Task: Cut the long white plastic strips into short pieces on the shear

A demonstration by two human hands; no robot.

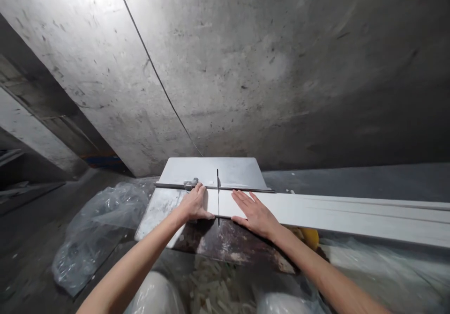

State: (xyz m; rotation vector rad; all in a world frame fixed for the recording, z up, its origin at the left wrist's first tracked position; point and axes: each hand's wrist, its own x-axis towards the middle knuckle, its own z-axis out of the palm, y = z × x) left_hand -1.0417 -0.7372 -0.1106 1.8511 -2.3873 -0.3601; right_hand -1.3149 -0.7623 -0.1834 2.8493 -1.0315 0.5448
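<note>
A long white board (295, 208) lies across a white saw table (214, 169) and runs off to the right. My left hand (196, 204) grips the board's left end, thumb on the near edge and fingers at the far edge beside a small metal clamp (191, 183). My right hand (255, 213) lies flat on the board, fingers spread toward the far edge. Between my hands a thin dark blade (218, 179) stands in a slot, at the line where the board is crossed. A dark metal bar (168, 185) runs along the board's far side.
A stained dark brown panel (225, 241) is at the table's near side. Clear plastic sheeting (98, 229) lies on the left floor. Below are several offcuts (214, 288). A yellow object (310, 237) sits under the board. A concrete wall (263, 70) rises behind.
</note>
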